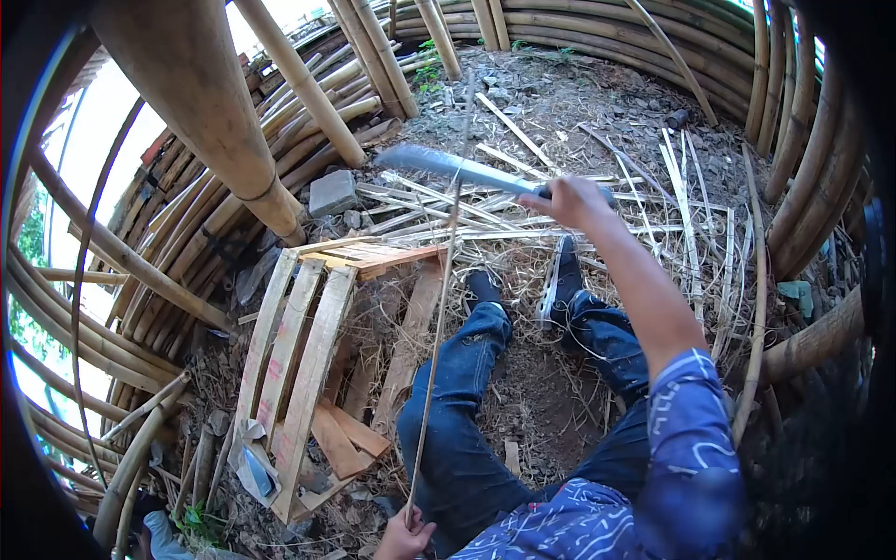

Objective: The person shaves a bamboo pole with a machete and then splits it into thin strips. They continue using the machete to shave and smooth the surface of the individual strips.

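My right hand (576,202) is wrapped round the handle of a machete (448,168), whose broad blade points to the left and slants slightly upward. Low in the view, by my thigh, my left hand (406,537) pinches the lower end of a long thin bamboo strip (433,373). That strip rises past my left knee, and its upper part crosses the machete blade in this view. Pale split bamboo strips (504,224) lie scattered on the ground beyond my feet.
A wooden slatted crate (303,373) stands tilted left of my legs, with a grey block (332,193) behind it. Thick bamboo poles (201,112) rise at the left, and stacked bamboo (635,51) lines the back. Another pole (812,341) juts in from the right.
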Tool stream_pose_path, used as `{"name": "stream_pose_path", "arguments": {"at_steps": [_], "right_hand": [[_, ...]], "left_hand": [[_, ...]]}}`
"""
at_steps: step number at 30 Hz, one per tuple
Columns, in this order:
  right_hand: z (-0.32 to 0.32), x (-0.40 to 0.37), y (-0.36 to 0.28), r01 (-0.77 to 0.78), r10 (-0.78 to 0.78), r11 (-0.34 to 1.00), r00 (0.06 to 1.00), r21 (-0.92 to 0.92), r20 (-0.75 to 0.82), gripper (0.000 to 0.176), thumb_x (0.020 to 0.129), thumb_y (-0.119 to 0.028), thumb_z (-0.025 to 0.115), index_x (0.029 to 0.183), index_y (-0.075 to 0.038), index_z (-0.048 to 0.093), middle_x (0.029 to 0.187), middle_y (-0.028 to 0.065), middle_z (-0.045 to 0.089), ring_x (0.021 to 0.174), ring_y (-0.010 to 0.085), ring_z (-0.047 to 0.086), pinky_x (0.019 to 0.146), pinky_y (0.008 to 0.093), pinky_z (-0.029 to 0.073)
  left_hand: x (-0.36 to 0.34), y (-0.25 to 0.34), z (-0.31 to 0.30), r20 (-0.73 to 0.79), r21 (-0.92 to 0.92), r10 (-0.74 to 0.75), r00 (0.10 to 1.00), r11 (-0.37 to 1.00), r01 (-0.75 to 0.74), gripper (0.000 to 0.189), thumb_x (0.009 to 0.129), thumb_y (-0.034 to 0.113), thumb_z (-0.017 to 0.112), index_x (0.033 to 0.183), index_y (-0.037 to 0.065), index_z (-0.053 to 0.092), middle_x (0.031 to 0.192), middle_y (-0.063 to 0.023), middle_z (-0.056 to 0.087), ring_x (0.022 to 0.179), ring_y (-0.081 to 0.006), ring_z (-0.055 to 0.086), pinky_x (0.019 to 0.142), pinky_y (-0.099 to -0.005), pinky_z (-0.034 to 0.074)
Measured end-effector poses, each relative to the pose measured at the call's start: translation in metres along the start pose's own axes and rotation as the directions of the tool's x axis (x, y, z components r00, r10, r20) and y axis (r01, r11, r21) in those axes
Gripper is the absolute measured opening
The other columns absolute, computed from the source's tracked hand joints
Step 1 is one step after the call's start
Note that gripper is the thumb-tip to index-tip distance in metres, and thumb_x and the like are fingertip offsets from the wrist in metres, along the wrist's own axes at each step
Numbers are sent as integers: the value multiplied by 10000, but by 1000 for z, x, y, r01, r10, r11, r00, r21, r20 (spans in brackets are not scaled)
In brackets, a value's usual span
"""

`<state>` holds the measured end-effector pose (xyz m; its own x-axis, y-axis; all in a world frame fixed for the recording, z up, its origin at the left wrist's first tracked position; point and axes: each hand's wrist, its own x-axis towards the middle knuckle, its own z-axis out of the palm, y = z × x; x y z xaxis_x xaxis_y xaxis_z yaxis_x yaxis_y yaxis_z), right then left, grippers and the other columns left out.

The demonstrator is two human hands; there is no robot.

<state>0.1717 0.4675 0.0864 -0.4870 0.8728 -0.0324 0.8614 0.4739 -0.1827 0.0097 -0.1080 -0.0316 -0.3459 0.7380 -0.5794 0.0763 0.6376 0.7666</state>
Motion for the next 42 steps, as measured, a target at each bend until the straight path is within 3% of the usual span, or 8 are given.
{"name": "stream_pose_path", "arguments": {"at_steps": [6,21,33,34,36,38,40,42], "right_hand": [[14,-1,13,-64,79,990,990,128,-116,784,818,-762,453,744,-13,676,744,175,668,764,309,677,726,426,527],[5,10,48,-239,238,971,970,-23,-54,811,794,-788,452,866,-19,699,924,169,692,939,288,671,835,426,515],[7,-31,5,98,-96,994,994,-40,51,745,802,-784,440,879,-88,695,766,139,665,772,285,671,745,422,513],[8,-32,6,142,-140,989,989,-39,48,747,800,-787,439,904,-93,693,775,139,665,781,284,670,753,420,511],[3,-22,16,55,-55,998,998,1,39,751,797,-785,451,890,-77,686,763,123,672,775,269,677,738,410,514],[-2,0,33,-125,121,989,991,77,52,765,804,-777,454,876,-52,688,770,120,682,780,269,682,739,399,520],[-4,14,51,-157,156,988,987,-4,-40,794,819,-767,443,829,-10,682,802,148,690,812,287,684,762,403,529],[0,15,42,-146,144,989,988,-25,-62,802,815,-770,444,824,-4,680,825,162,689,836,288,683,780,416,526]], "left_hand": [[10,-16,-3,-57,14,238,970,971,-238,304,824,-11,587,1109,31,489,764,11,454,573,-79,443,514,-250,433],[-4,-33,-23,153,-218,29,988,976,5,338,813,-39,580,1114,47,454,745,25,424,601,-66,455,522,-245,436],[-5,-40,-38,147,48,84,986,995,-92,180,796,3,607,894,76,474,683,37,413,592,-61,372,496,-253,345],[-6,-52,-39,146,-29,98,984,995,-95,166,792,27,616,887,67,486,695,16,441,606,-81,394,509,-268,364],[44,-328,-30,90,548,248,965,797,-256,184,791,35,620,927,53,498,700,-1,468,614,-103,420,520,-291,388],[40,-335,-35,85,632,287,954,724,-274,203,790,40,622,960,40,510,706,-19,493,621,-125,440,533,-314,411],[-18,-60,-54,132,295,219,967,922,-249,219,792,40,622,986,26,523,712,-36,516,627,-146,454,546,-339,431],[-25,-52,-55,128,270,188,974,938,-216,216,795,39,619,987,26,521,713,-36,509,627,-141,446,545,-335,432]]}}
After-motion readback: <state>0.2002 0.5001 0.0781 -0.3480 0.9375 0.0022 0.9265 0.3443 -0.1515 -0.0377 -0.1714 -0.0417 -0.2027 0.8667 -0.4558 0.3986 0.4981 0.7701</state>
